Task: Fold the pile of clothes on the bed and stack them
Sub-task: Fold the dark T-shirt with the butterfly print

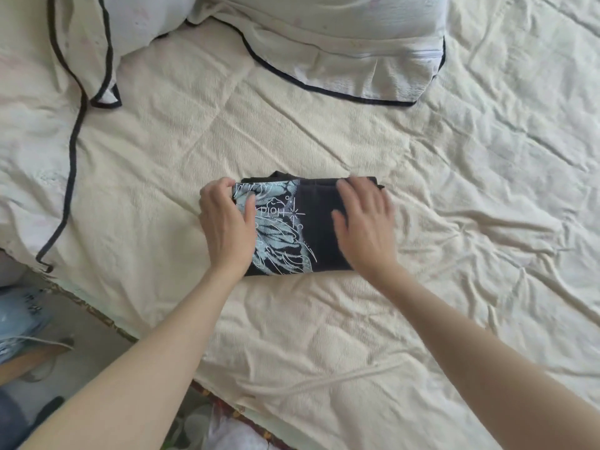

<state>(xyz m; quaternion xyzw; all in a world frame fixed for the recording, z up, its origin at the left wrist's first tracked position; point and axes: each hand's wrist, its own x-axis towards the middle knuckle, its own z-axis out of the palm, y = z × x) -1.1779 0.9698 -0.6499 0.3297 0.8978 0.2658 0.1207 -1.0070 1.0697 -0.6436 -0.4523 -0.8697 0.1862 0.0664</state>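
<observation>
A wide bed [324, 336] fills most of the view, covered by a cream sheet of crinkled, seersucker-like weave, creased all over in long soft ridges. Along its far edge lie two pale pillows [324, 37] in loose cases trimmed with dark piping; the left one's trim trails down toward the left edge of the bed. Past the near-left edge shows grey floor, a patch of faded ripped denim [19, 319], and a patterned dark border under the sheet.

Near the middle of the bed lies a folded black T-shirt [308, 228], a compact, roughly rectangular bundle of soft knit. Its left half carries a pale blue and white print of feathery, wing-like strokes, thin white lines, a star shape and some lettering that seems to be reversed. A small dark edge of fabric pokes out along the bundle's far side.

The left hand [227, 222] holds the bundle's left edge, fingers curled over the far-left corner, thumb lying on the print. The right hand [367, 222] rests flat on the plain black right half, fingers straight and slightly spread, gripping nothing; it is slightly blurred.
</observation>
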